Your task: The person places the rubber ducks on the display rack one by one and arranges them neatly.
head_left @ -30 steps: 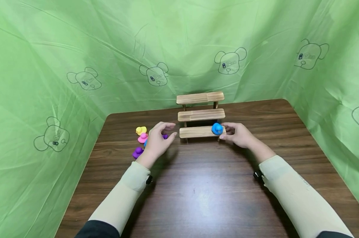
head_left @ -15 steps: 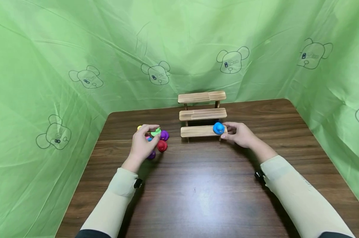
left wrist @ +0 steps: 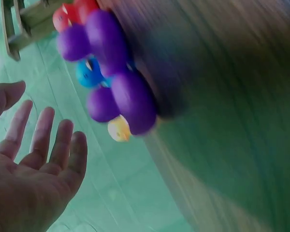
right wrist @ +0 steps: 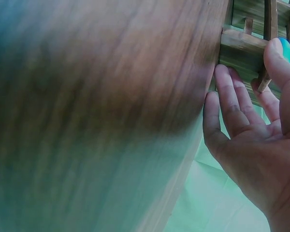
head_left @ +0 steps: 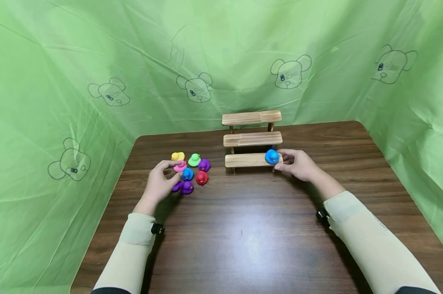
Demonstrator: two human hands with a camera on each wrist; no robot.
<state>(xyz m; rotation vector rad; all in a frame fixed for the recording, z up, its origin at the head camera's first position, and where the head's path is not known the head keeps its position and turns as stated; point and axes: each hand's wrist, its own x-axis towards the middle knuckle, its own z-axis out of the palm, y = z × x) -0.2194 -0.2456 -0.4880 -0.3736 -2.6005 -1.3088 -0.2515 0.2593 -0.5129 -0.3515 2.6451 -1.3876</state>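
Observation:
At the left of the table in the head view, my left hand (head_left: pixel 158 181) reaches over a cluster of small rubber ducks. Its fingertips overlap a pink duck (head_left: pixel 180 167), and its thumb is beside a blue duck (head_left: pixel 187 174); contact is unclear. The left wrist view shows this palm bare, with fingers spread apart. My right hand (head_left: pixel 299 165) has thumb and index finger on either side of the right end of the bottom step of a wooden three-step shelf (head_left: pixel 243 160). Close by, another blue duck (head_left: pixel 271 157) sits on that step.
Around the left hand are a yellow duck (head_left: pixel 178 156), a green duck (head_left: pixel 194 160), a red duck (head_left: pixel 202 177) and several purple ducks (head_left: pixel 187 188). A green curtain (head_left: pixel 148 73) borders the brown wooden table (head_left: pixel 243 228) at the back and sides.
My left hand has moved left from near the shelf, across the cluster, uncovering the green, red and purple ducks. My right hand stays at the shelf's end.

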